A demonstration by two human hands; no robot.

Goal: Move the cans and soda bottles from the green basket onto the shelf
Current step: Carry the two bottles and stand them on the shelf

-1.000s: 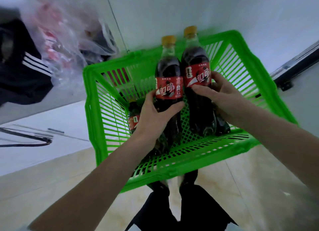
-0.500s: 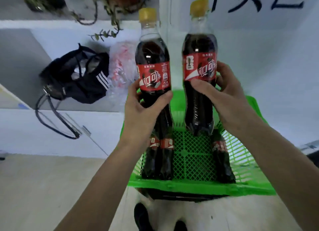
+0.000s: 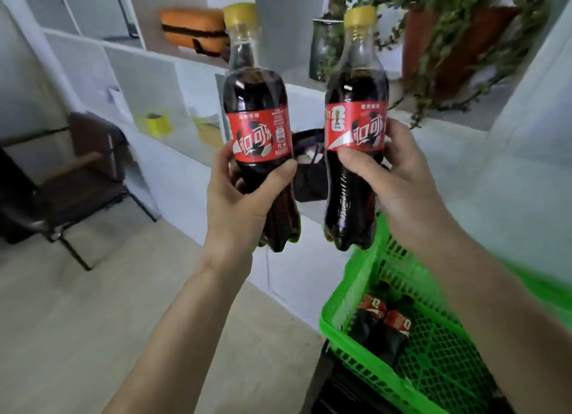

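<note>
Two soda bottles are held upright in the air, side by side but apart, in front of a white shelf (image 3: pixel 198 153). The left hand (image 3: pixel 238 203) wraps its fingers and thumb round the lower half of the left bottle (image 3: pixel 258 129), just under the red label. The right hand (image 3: pixel 399 181) grips the right bottle (image 3: pixel 356 129) at the label and the waist below it, thumb across the front. Both bottles hold dark soda and carry yellow caps. Below the right forearm sits the green basket (image 3: pixel 349 317), at the lower right, with at least two more dark bottles (image 3: pixel 383 324) with red labels lying on its mesh floor; its far side is blurred. Behind the held bottles a black bag (image 3: pixel 309 172) rests on a lower ledge of the shelf. Higher compartments hold an orange case (image 3: pixel 192 30), a yellow cup (image 3: pixel 158 123) and a potted plant (image 3: pixel 458 36) with trailing stems. A dark chair (image 3: pixel 71 181) stands on the pale floor at the left.
</note>
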